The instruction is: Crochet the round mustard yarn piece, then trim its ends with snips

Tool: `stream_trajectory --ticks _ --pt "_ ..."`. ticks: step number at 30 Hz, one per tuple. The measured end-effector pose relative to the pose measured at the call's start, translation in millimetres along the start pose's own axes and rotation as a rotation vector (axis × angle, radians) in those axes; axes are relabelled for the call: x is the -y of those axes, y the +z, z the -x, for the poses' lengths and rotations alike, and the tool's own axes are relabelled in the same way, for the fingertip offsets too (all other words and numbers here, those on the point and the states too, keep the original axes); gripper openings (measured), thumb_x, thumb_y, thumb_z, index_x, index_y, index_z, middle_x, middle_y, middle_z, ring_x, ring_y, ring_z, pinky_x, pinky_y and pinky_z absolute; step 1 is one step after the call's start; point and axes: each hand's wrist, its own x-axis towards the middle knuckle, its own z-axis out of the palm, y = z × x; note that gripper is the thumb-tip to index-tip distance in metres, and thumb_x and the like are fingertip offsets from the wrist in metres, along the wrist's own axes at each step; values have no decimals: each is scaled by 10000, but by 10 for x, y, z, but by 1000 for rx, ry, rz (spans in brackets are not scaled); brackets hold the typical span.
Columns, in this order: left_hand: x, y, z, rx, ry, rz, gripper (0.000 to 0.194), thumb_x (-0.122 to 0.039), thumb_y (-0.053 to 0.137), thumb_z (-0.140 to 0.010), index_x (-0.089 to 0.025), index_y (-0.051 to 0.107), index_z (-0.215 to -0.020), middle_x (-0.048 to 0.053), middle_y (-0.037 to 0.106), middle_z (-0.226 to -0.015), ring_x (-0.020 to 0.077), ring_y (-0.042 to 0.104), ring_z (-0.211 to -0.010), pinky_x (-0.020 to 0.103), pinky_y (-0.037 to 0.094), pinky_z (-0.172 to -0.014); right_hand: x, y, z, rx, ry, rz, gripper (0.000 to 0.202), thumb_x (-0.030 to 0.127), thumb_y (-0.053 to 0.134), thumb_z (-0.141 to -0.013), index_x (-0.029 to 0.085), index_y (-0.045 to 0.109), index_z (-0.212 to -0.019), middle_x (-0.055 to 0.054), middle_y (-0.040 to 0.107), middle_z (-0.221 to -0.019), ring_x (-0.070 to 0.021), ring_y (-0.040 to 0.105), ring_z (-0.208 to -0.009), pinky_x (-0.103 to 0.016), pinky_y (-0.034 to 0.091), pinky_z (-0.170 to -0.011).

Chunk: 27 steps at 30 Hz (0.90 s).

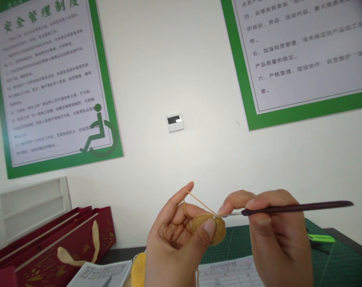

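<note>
The left hand (176, 239) pinches a tan crocheted piece (219, 231), yarn (199, 200) looped over its raised index finger. Just beside it, the right hand (278, 239) grips a dark-handled hook (315, 207), metal end at the piece's top edge. Below both hands lies a green mat (342, 259); red bags (79, 243) stand left of the left hand.

The left thumb covers part of the tan crocheted piece (201, 222), and the tip of the hook (315, 207) is too small to make out in the stitches. The left hand (176, 241) partly hides the yellow yarn (138, 270). The bottom edge cuts off the printed sheet (229, 273), its lettering blurred. Both posters (49, 91) run past the top edge.
</note>
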Motion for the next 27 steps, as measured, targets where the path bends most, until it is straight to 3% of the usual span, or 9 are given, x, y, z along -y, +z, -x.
stream_trajectory --ticks 11,18,27 --pt "0 38 30 6 58 -9 561 -105 883 -655 -233 734 -1181 -17 694 -678 133 688 -644 223 568 -662 77 29 -17 -25 -195 150 89 218 568 -991 265 619 -1047 -30 764 -910 -211 719 -843 -423 561 -763" --pt "8 29 25 27 54 11 532 -93 886 -653 -233 745 -1147 -16 704 -690 115 679 -648 198 565 -650 58 59 23 -97 -1 10 55 300 501 -1030 281 553 -1035 -6 737 -890 -181 712 -822 -347 517 -737" --pt "17 40 8 38 106 32 491 -70 891 -637 -245 776 -1081 -11 725 -675 111 675 -655 188 558 -662 43 28 36 -51 48 -47 79 318 462 -1045 283 532 -1039 -11 740 -883 -175 700 -816 -327 522 -722"
